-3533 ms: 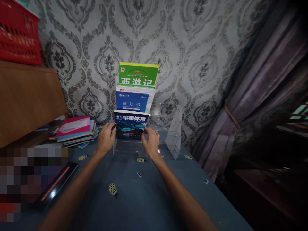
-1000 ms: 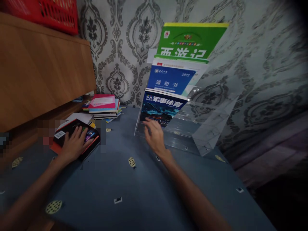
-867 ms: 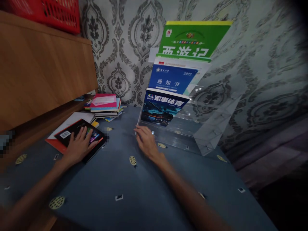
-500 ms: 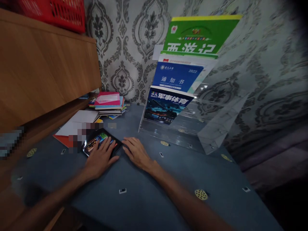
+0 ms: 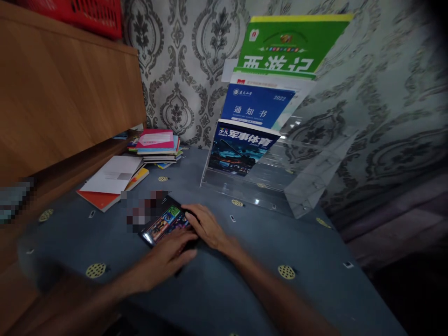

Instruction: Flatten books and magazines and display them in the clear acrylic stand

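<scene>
A dark, glossy book [image 5: 159,226] with bright pictures on its cover lies aslant on the desk; its far left part is blurred by pixels. My left hand [image 5: 166,261] lies across the near edge of the book, fingers stretched out and thumb apart. Over the book's right end is my right hand [image 5: 206,228], its fingers extended along the edge and touching it. Both hands look open, though the undersides of the fingers are hidden.
A clear stand [image 5: 245,184] with several books and booklets leans behind my right hand. Stacked books [image 5: 159,151] and a white sheet [image 5: 114,175] on an orange book [image 5: 100,198] are at the back left. A wooden cabinet [image 5: 70,102] borders the desk [image 5: 231,289].
The book has moved right and nearer to me. My left hand has slid off the middle of its cover toward the near edge, and my right hand now overlaps its right end.
</scene>
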### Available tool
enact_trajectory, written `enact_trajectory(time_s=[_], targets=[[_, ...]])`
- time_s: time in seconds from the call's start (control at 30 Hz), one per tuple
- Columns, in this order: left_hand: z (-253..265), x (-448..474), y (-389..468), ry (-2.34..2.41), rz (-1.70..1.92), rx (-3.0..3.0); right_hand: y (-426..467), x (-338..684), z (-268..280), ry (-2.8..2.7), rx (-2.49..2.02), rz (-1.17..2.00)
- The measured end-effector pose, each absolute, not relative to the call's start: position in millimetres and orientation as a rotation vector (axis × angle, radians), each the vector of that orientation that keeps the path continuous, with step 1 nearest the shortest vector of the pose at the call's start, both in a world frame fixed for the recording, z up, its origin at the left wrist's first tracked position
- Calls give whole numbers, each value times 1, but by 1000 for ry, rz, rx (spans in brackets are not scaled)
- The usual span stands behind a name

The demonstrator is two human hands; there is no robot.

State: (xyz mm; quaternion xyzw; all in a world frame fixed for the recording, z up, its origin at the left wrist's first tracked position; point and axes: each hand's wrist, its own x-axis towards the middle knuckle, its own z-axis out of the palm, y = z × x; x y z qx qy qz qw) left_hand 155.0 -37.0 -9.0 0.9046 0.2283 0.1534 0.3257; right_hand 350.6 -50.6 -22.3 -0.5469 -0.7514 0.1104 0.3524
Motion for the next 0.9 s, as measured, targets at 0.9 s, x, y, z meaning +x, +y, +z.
enact_trajectory(time_s=[0.9], targets=[[-59, 150, -9, 1006, 459, 2973, -92, 321, -23, -2241, -1552, 28]])
